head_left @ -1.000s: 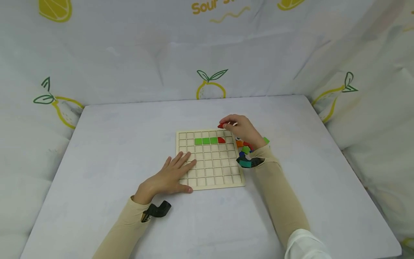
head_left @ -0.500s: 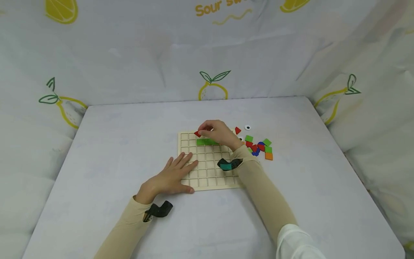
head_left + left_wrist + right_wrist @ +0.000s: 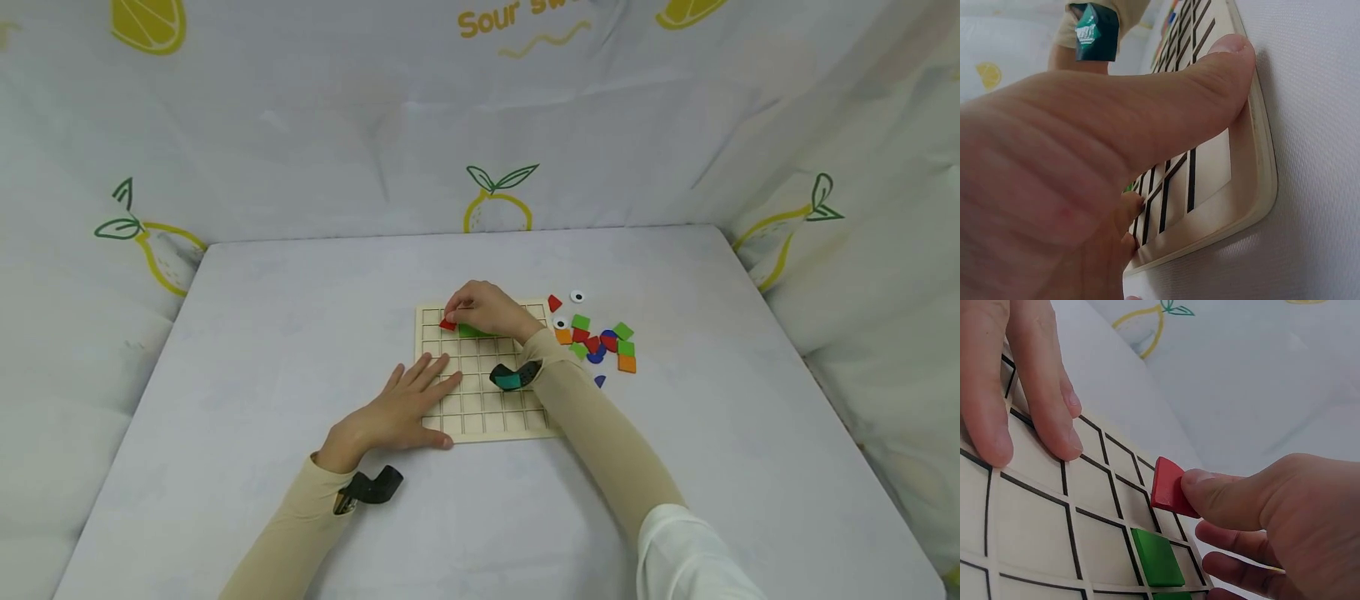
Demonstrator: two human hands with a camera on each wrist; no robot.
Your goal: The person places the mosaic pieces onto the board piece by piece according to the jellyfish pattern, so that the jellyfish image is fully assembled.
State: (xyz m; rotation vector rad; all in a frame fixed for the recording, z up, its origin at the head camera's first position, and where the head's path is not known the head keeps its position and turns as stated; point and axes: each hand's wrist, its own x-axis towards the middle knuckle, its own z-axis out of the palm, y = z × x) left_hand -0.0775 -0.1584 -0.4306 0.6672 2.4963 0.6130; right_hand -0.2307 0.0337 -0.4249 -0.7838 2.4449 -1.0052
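1. Right hand point(image 3: 491, 310) sits just above the middle of the head view, over the far rows of the grid board point(image 3: 487, 408). Thumb and fingers pinch a red piece point(image 3: 447, 323).
2. In the right wrist view the red piece point(image 3: 1169, 487) stands tilted on edge, held just above the board's cells, right of frame centre. Whether its lower edge touches the board cannot be told.
3. Green tiles point(image 3: 1157, 556) lie seated in the cells directly below the red piece in that view; in the head view a bit of green point(image 3: 471, 331) shows under the right hand.
4. Left hand point(image 3: 397, 408) lies flat, left of centre in the head view, fingers straight and spread, holding nothing. Its fingers rest on the near left corner of the board, and the heel of the hand rests on the counter point(image 3: 262, 350).
5. Left wrist view: the thumb point(image 3: 1210, 94) presses along the board's rim point(image 3: 1260, 181), right side of the frame.
6. Loose pieces point(image 3: 600, 342) in red, green, orange and blue lie scattered on the counter just right of the board, right of frame centre. Two small white discs with dark centres point(image 3: 576, 296) lie at the far edge of that scatter.
7. A white cloth with lemon prints point(image 3: 495, 200) fills the upper half of the head view.
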